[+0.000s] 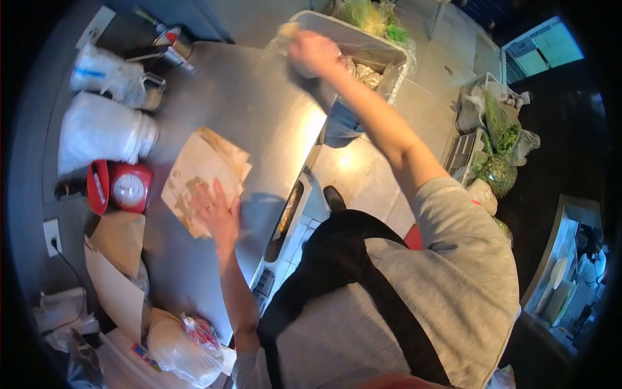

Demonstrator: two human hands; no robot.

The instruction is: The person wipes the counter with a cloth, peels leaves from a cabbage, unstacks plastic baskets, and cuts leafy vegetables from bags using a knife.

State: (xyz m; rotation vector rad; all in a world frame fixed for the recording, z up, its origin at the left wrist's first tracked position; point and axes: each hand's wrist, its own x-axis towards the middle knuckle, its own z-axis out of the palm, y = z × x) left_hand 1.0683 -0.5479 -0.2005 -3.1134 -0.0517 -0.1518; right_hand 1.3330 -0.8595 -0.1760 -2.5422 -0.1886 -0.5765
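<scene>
On shiny grey steel counter [227,91], left side, pressing stained brown square paper stack [194,167] w/ L hand [219,212], fingers spread. Reaching w/ R hand [314,54] to far white plastic bin [399,70]; too blurred to tell finger state. Could skew fanned sheets w/ uneven push; could tear if damp.

At left on a metal counter [220,84], a red scale [131,188] with a round white dial (numerals too small to read). Just above it in view, a bulky white plastic bundle [97,133]; farther up, a metal container [175,42]. Near the scale, a black cord [76,273] plugged into a white outlet [53,236]. At right, leafy greens [505,139] beside a slatted crate [461,154].
</scene>
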